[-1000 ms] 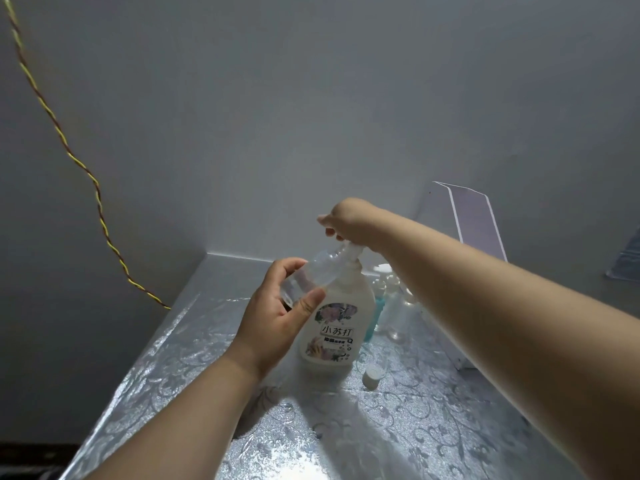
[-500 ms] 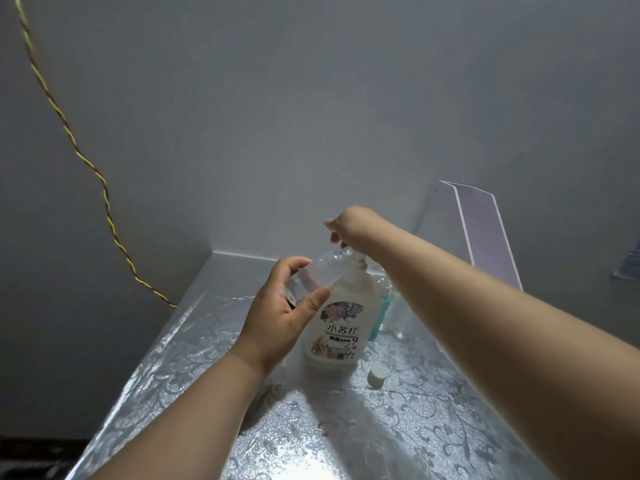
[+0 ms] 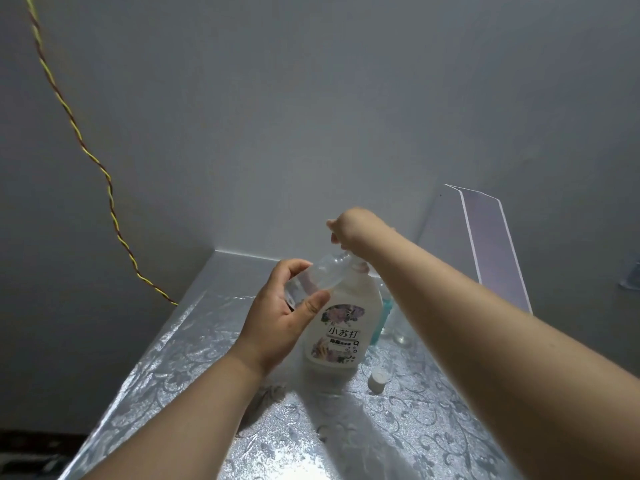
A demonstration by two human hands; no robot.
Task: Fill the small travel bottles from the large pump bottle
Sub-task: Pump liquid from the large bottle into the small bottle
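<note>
Since a second ago, the right hand (image 3: pixel 356 230) has sunk lower, fingers curled over the pump top. Near the desk's (image 3: pixel 180 372) far edge stands the large pump bottle (image 3: pixel 341 327). Left hand (image 3: pixel 280 323) fingers and thumb wrap the clear travel bottle (image 3: pixel 320 280), tilted toward the pump.

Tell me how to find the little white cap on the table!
Start at the big white pump bottle with the flower label, standing on the shiny silver table. Look at the table just to the right of its base: the little white cap lies there alone. It is the only small, round, solid white thing; the bottles behind are clear or blue.
</note>
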